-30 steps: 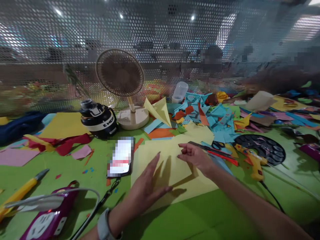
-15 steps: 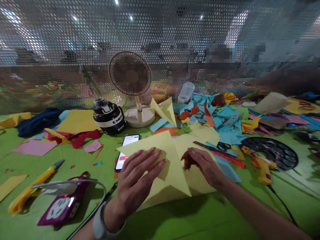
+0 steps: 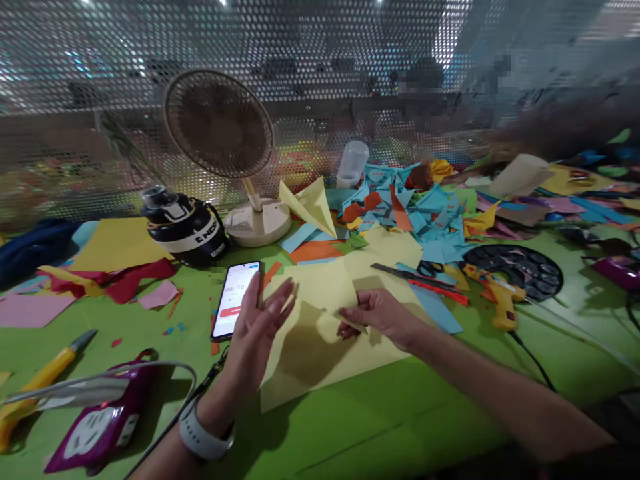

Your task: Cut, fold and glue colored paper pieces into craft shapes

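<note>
My right hand (image 3: 383,317) pinches the edge of a pale yellow sheet of paper (image 3: 325,293), thumb on top and fingers curled beneath. The sheet lifts slightly there and throws a shadow below. More pale yellow paper (image 3: 310,373) lies flat under it on the green table. My left hand (image 3: 257,333), with a pale watch on the wrist, is raised at the sheet's left side, fingers apart and holding nothing. Its fingertips overlap the edge of a lit phone (image 3: 235,303). A dark narrow tool and a red one (image 3: 440,293) lie at the paper's right.
A fan (image 3: 220,123) and a black bottle (image 3: 185,230) stand at the back left. Blue cut paper (image 3: 435,213) is heaped behind. A yellow glue gun (image 3: 500,300) with its cord and a black palette (image 3: 540,273) lie right. A purple device (image 3: 100,427) and yellow-handled tool (image 3: 45,380) sit left.
My left hand has come off the yellow paper and moved left with its fingers apart. My right hand now grips the sheet's edge. The sheet's raised pointed fold has opened out. The view has shifted right.
</note>
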Available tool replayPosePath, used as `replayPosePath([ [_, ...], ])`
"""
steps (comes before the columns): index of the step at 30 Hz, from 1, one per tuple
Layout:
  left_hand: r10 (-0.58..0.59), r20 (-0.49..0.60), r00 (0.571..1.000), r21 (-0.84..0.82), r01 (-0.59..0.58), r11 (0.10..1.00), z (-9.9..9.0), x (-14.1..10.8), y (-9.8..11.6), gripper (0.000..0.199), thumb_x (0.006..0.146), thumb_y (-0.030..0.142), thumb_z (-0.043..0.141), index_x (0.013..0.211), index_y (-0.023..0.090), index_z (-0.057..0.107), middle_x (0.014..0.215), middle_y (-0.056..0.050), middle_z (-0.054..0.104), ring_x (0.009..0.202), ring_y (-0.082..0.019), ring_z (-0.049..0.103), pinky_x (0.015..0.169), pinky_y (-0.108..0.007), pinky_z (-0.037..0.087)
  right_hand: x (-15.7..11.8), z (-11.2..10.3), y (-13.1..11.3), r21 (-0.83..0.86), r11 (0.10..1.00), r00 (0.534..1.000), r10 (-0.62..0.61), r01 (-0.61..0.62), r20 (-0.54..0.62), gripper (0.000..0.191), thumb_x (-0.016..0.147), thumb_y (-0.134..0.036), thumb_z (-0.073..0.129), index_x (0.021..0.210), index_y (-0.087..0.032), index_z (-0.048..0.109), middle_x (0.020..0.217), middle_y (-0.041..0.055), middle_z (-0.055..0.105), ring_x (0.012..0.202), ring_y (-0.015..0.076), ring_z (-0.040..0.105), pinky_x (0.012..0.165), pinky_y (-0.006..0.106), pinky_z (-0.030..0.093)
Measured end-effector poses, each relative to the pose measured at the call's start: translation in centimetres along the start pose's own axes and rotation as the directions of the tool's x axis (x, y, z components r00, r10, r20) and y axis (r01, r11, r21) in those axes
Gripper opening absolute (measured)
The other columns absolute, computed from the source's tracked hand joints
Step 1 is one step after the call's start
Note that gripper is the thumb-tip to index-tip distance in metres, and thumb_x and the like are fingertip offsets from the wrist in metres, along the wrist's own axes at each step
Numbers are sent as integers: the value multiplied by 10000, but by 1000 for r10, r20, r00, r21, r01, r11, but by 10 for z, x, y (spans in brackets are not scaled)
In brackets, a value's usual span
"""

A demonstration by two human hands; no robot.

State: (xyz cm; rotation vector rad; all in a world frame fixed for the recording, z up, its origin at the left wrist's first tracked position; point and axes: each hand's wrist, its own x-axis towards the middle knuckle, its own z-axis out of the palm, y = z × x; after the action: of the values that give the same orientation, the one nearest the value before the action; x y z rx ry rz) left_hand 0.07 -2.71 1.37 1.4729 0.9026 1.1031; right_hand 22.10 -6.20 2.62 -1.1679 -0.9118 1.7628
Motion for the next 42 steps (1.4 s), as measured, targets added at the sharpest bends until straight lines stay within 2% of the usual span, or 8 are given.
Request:
replayPosePath([
  [3, -12, -14, 1000, 10, 13, 1000, -2, 0, -3, 662, 950, 495, 461, 1501, 367, 119, 1426, -97, 514, 1333, -258, 448, 1067, -543, 393, -1, -1, -1, -69, 997, 998, 37, -33, 55, 418, 594, -481, 829, 745, -119, 683, 642, 30, 725, 573, 128, 681, 585, 243, 526],
  [6, 236, 45, 971, 436, -232, 870, -3, -2, -2, 717, 893, 375, 616, 1489, 324, 220, 1523, -91, 377, 1426, -263, 278, 1134, -527, 295, -2, -9, -5, -160, 986, 997, 53, -43, 63, 428, 634, -516, 797, 697, -127, 632, 583, 14, 701, 512, 107, 650, 523, 207, 488],
  [11, 458, 564, 687, 676, -703, 221, 1, -2, 1, 499, 927, 134, 532, 1402, 239, 420, 1476, -89, 448, 1411, -241, 316, 1166, -494, 231, 2, -34, -10, -260, 959, 969, 166, -114, 185, 455, 682, -548, 760, 675, -129, 582, 528, 3, 651, 437, 69, 577, 439, 167, 380],
  [14, 446, 669, 595, 638, -767, 67, 3, -3, 2, 379, 961, 74, 412, 1307, 187, 518, 1365, -64, 576, 1329, -213, 446, 1116, -428, 337, 4, -41, -11, -370, 923, 961, 193, -109, 197, 449, 705, -566, 729, 715, -140, 585, 566, 8, 643, 490, 102, 593, 484, 209, 427],
  [19, 394, 615, 683, 702, -702, 122, 7, -6, -3, 268, 979, 144, 408, 1139, 141, 623, 1131, -86, 701, 1031, -230, 628, 845, -379, 524, -7, -30, -16, -793, 552, 924, -380, 257, 35, 418, 808, -472, 666, 1083, -160, 628, 1028, 106, 684, 912, 200, 636, 749, 319, 512],
  [26, 452, 519, 725, 725, -654, 217, 14, -5, -1, 239, 978, 148, 421, 1070, 143, 641, 1034, -85, 711, 928, -214, 636, 789, -364, 535, -15, -17, -4, -820, -290, 637, -521, 494, 568, 187, 862, -213, 636, 1036, -188, 698, 1177, 124, 662, 1111, 271, 578, 924, 457, 468],
  [35, 517, 517, 683, 716, -676, 177, 8, -2, -3, 304, 976, 116, 408, 1229, 165, 571, 1178, -73, 686, 1113, -214, 596, 996, -427, 458, -14, -23, -10, -757, -494, 496, -572, 428, 654, 186, 895, -97, 532, 924, -143, 710, 1056, 116, 709, 997, 234, 605, 920, 417, 486],
  [42, 296, 571, 766, 744, -635, 209, -1, -2, -9, 206, 935, 158, 524, 1107, 147, 638, 1161, -94, 692, 1066, -262, 625, 936, -444, 512, -13, -29, -11, -753, -517, 577, -494, 407, 651, 210, 873, -51, 508, 855, -143, 696, 997, 113, 717, 921, 230, 627, 823, 384, 516],
])
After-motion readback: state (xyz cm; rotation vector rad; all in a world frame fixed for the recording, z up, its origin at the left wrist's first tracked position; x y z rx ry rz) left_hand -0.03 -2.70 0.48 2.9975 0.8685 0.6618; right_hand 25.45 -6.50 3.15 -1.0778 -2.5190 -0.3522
